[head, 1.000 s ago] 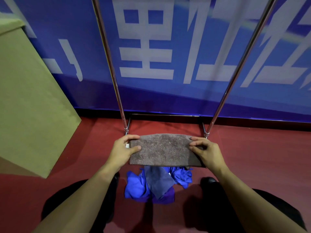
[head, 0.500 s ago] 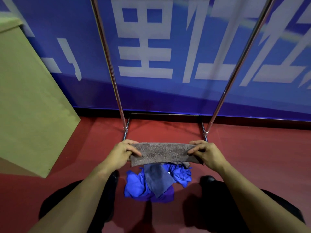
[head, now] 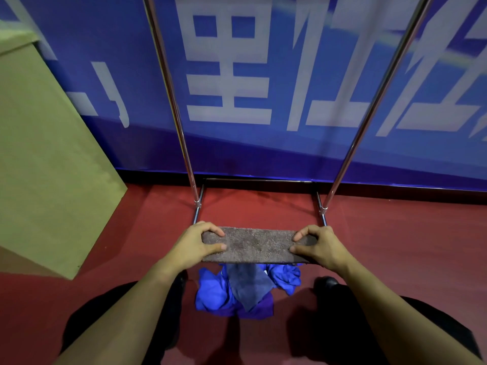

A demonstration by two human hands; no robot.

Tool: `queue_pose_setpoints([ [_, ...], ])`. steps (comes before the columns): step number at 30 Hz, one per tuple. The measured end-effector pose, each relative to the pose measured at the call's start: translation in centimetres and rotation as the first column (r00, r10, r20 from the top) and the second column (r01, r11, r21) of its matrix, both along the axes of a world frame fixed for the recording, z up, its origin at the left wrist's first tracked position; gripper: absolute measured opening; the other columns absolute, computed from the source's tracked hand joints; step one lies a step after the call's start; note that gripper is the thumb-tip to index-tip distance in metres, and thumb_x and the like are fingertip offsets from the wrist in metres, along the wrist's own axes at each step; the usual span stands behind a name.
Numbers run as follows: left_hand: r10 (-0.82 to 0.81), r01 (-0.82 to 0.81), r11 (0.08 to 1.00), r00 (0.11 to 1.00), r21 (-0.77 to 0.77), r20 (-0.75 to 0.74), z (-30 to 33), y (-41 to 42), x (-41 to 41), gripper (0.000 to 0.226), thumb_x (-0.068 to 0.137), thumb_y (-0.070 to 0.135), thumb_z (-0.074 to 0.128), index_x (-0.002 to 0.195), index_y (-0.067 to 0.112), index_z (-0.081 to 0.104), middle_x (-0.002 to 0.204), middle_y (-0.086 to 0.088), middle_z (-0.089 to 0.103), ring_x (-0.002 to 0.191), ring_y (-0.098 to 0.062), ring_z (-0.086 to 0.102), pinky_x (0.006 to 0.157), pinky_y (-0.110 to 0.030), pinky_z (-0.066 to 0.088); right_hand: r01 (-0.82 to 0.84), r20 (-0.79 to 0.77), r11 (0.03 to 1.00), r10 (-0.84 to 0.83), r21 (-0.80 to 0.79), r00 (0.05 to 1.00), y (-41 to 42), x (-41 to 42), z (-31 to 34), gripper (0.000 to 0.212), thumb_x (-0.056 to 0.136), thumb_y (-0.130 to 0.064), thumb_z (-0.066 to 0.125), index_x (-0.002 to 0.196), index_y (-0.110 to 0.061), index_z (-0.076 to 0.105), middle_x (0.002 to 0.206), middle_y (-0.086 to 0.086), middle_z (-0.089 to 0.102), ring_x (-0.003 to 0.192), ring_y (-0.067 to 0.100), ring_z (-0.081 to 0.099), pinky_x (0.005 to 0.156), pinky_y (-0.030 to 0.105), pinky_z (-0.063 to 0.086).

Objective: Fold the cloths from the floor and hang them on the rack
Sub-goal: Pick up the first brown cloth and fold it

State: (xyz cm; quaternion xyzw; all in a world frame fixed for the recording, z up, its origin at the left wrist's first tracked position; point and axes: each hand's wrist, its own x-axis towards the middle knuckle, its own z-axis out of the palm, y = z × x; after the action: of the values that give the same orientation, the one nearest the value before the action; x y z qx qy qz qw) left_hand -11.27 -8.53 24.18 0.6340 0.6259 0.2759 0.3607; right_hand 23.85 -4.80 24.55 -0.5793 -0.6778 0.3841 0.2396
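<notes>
**Folded grey cloth held flat between both hands**

Head view: the grey-brown cloth [head: 253, 245] is folded into a narrow, flat strip and held level in the air, low in front of the rack [head: 181, 133]. The left hand [head: 196, 245] pinches its left end, fingers curled over the far edge and thumb lying on top near the front edge. The right hand [head: 320, 246] grips the right end the same way, fingers bent over the top and thumb pressed on the surface.

Directly beneath the strip, on the red floor [head: 395, 233], lies a pile of cloths [head: 232, 293]: crumpled blue ones, a grey one draped across the middle, and a purple one at the bottom. The pile sits between the person's dark shoes.

The rack's two chrome uprights rise from a low base frame just beyond the hands. Behind it hangs a blue banner [head: 290, 143] with large white characters. A cardboard box [head: 47, 167] stands at the left.
</notes>
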Motion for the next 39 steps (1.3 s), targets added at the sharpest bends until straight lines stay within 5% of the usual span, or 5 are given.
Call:
queue_pose_setpoints([
  [12, 0.139, -0.123, 0.989, 0.958, -0.076, 0.250, 0.9, 0.0, 0.6, 0.032, 0.069, 0.022, 0.091, 0.092, 0.037, 0.075, 0.105, 0.012, 0.075, 0.104, 0.006, 0.064, 0.092, -0.018, 0.043, 0.049, -0.112, 0.998, -0.053, -0.040, 0.992, -0.2, -0.3, 0.5, 0.026, 0.069, -0.015, 0.091, 0.079, -0.013, 0.067, 0.077, -0.008, 0.070, 0.065, -0.005, 0.057, 0.067, 0.009, 0.045],
  [23, 0.477, -0.291, 0.878, 0.459, -0.381, 0.750, 1.2, 0.6, 1.8, 0.047, 0.077, 0.006, 0.081, 0.122, 0.000, 0.065, 0.117, -0.020, 0.073, 0.115, -0.033, 0.067, 0.112, -0.049, 0.043, 0.087, -0.135, 0.996, -0.090, -0.026, 0.987, -0.5, -1.0, 0.2, 0.042, 0.068, -0.015, 0.091, 0.092, -0.012, 0.057, 0.078, -0.007, 0.059, 0.066, 0.004, 0.049, 0.059, 0.013, 0.041],
  [28, 0.459, -0.296, 0.887, 0.482, -0.354, 0.747, 1.5, 0.6, 2.3, 0.047, 0.073, 0.020, 0.084, 0.116, 0.011, 0.069, 0.113, -0.011, 0.076, 0.113, -0.030, 0.069, 0.106, -0.052, 0.046, -0.099, -0.114, 0.965, 0.073, -0.242, 0.991, -0.9, -1.0, 0.2, 0.026, 0.075, -0.016, 0.086, 0.084, -0.005, 0.063, 0.069, -0.007, 0.061, 0.062, 0.006, 0.052, 0.062, 0.023, 0.046],
  [33, 0.429, -0.403, 0.886, 0.530, -0.228, 0.731, 2.0, 0.7, 3.1, 0.021, 0.092, 0.011, 0.069, 0.113, 0.007, 0.068, 0.092, -0.006, 0.075, 0.075, -0.014, 0.071, 0.054, -0.018, 0.052, -0.237, -0.356, 0.856, 0.067, -0.460, 0.932, -1.9, -1.8, 1.1, 0.016, 0.083, -0.001, 0.076, 0.094, -0.007, 0.066, 0.081, 0.003, 0.071, 0.070, 0.012, 0.066, 0.064, 0.023, 0.052],
  [39, 0.469, -0.488, 0.867, 0.729, -0.101, 0.498, 0.8, 0.6, 2.3, 0.022, 0.095, 0.036, 0.066, 0.088, 0.016, 0.074, 0.060, 0.013, 0.060, 0.058, -0.007, 0.051, 0.055, -0.029, 0.041, -0.263, -0.415, 0.846, 0.054, -0.465, 0.908, -2.0, -2.0, 1.8, 0.031, 0.075, -0.009, 0.081, 0.098, -0.004, 0.061, 0.084, 0.004, 0.073, 0.075, 0.014, 0.069, 0.068, 0.025, 0.054],
])
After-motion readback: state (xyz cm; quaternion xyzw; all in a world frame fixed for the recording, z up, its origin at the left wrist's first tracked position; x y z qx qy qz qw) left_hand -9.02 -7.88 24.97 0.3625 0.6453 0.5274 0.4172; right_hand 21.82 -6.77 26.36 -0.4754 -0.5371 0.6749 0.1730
